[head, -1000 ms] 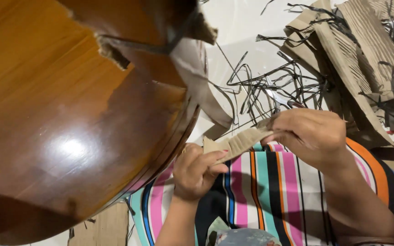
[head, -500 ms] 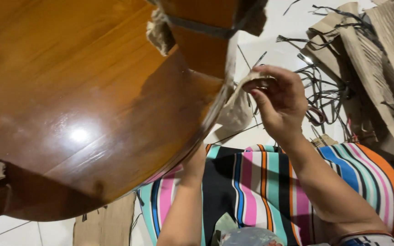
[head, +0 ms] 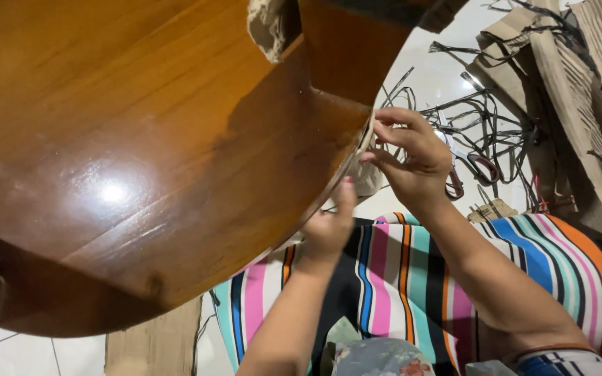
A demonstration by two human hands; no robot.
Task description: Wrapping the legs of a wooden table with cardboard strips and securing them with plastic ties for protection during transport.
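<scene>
A round wooden tabletop fills most of my view, tipped up on its edge so its underside faces me. The wood is warm brown, glossy, with a bright glare spot on the lower left and straight grain lines running across it. A wooden leg juts from it near the top, with torn pale wrapping hanging beside its base. Another scrap of pale wrapping clings at the far left edge.

My right hand is at the tabletop's right rim, fingers pinched narrowly on a thin pale strip that lies along the edge. My left hand is lower down, pressed against the rim from below with the thumb pointing up; whether it grasps anything I cannot tell, since the rim hides the fingers.

Beneath my arms lies a striped cloth in pink, blue, orange, black and white. On the white floor beyond my right hand sit scissors with dark red handles, among a tangle of black strips. Corrugated cardboard is heaped at the upper right, and another piece lies flat at the bottom left.
</scene>
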